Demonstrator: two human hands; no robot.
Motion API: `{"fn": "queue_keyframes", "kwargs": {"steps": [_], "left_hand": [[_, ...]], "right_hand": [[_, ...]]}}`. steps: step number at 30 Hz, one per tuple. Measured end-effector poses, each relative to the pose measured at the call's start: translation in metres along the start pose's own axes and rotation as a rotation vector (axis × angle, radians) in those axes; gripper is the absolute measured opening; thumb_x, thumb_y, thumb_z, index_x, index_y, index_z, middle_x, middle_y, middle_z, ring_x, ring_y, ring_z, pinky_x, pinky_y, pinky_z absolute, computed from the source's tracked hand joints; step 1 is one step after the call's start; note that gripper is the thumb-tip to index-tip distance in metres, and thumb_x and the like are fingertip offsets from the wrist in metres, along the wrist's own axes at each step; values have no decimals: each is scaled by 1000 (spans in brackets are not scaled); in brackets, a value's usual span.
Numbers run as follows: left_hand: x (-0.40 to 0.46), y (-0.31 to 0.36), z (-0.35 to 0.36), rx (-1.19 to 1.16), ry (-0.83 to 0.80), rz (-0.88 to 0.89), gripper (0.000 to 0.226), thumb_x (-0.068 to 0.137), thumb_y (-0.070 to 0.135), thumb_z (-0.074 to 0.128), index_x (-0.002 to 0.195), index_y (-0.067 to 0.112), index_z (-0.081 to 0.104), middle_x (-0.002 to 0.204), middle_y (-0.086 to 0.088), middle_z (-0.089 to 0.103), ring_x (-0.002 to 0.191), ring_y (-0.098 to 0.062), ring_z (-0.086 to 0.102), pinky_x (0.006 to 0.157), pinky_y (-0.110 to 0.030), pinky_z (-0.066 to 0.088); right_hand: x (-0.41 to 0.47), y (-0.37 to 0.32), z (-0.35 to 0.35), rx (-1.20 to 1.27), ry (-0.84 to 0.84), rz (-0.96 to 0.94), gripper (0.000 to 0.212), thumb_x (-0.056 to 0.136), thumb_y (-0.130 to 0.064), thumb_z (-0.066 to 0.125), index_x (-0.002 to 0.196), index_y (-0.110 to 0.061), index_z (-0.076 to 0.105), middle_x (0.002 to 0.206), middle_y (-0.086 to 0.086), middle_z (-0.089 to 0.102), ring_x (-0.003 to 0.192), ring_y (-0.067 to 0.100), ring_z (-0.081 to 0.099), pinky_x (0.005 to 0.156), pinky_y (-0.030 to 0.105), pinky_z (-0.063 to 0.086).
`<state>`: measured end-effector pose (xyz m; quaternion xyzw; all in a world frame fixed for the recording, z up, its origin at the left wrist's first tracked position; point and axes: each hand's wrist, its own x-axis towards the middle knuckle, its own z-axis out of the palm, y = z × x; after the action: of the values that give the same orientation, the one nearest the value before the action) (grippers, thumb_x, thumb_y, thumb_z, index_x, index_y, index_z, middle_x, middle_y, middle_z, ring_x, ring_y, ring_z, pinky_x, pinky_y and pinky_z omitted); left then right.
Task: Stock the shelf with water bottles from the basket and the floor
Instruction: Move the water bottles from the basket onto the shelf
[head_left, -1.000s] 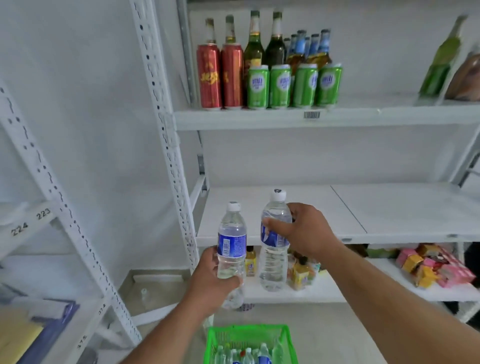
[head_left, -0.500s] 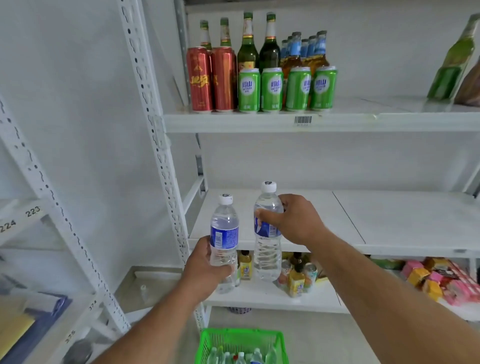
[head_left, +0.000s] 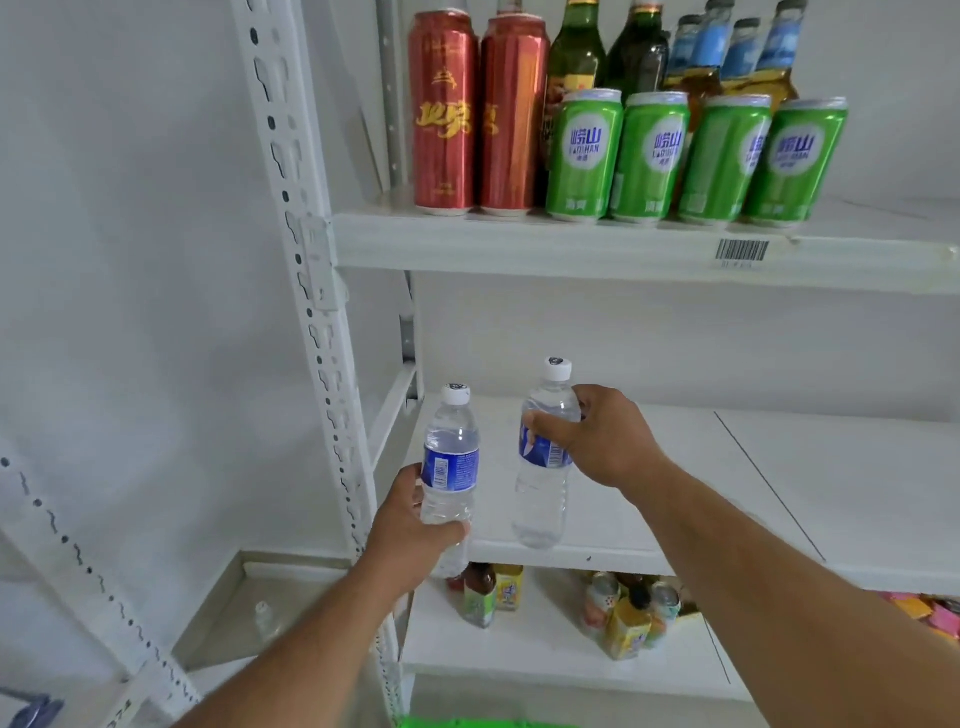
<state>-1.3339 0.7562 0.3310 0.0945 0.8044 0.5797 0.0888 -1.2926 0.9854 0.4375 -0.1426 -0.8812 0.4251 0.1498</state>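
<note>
My left hand (head_left: 410, 530) grips the lower half of a clear water bottle (head_left: 450, 457) with a blue label and white cap, held upright at the front left edge of the white middle shelf (head_left: 649, 467). My right hand (head_left: 597, 439) grips a second, same-looking water bottle (head_left: 543, 499) around its label, upright over the shelf's left part; I cannot tell whether its base touches the shelf. A sliver of the green basket (head_left: 467, 722) shows at the bottom edge.
Red cans (head_left: 444, 111), green cans (head_left: 654, 156) and glass bottles stand on the upper shelf (head_left: 571, 249). Small drink bottles and cans (head_left: 623, 613) sit on the lower shelf. A perforated white upright (head_left: 306, 291) runs left of the shelves. Another bottle (head_left: 265, 618) stands on the floor.
Both hands have carried their bottles forward and up to the middle shelf. The view has closed in on the shelving, and the basket has slid almost out of view.
</note>
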Motion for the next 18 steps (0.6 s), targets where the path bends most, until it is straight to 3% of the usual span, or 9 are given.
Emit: {"fn": "queue_keyframes", "kwargs": {"steps": [11,15,18], "left_hand": [[125,-22,17,75,35,14,72,65,34,86,124,45,47,108,23,59,93,7,57,67,-9,39],[169,-30,30,62,67,-3,71,65,33,86,122,46,46,110,22,58,97,2,57,73,-17,42],[202,-37,39,53,100,1,67,65,25,86,118,44,50,109,20,60,98,5,57,70,-12,41]], "right_hand": [[113,26,41,36,8,32,34,75,-53,76,96,-26,71,88,-7,72,80,15,69,70,35,57],[160,41,55,16,-31,21,36,75,-54,75,97,-26,71,90,-4,72,83,18,69,73,38,57],[193,51,67,-12,-62,8,38,74,-56,75,97,-25,69,89,-4,71,82,19,68,69,34,55]]}}
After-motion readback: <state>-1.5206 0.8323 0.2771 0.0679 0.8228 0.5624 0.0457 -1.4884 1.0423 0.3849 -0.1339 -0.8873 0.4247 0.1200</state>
